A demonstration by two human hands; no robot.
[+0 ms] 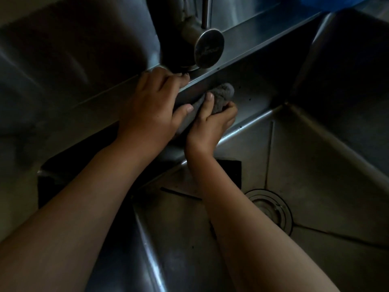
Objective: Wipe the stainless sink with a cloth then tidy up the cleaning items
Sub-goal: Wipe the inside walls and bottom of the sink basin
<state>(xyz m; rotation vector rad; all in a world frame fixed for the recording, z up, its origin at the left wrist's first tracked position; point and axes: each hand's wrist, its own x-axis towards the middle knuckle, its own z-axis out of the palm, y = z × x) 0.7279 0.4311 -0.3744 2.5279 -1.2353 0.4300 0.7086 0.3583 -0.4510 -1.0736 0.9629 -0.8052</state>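
A stainless sink [315,165] fills the view, dimly lit, with its back wall running diagonally. A grey cloth [223,93] is bunched against that back wall just under the rim. My right hand [210,125] grips the cloth from below, fingers and thumb curled round it. My left hand [151,104] lies over the sink's back rim beside the tap base, fingers hooked over the ledge and thumb touching the cloth's left end.
A metal tap [202,45] with a round end cap rises just above the hands. The drain [271,209] sits in the basin floor at the right. A blue object [336,3] shows at the top right corner. A dark patch [229,171] lies under my right wrist.
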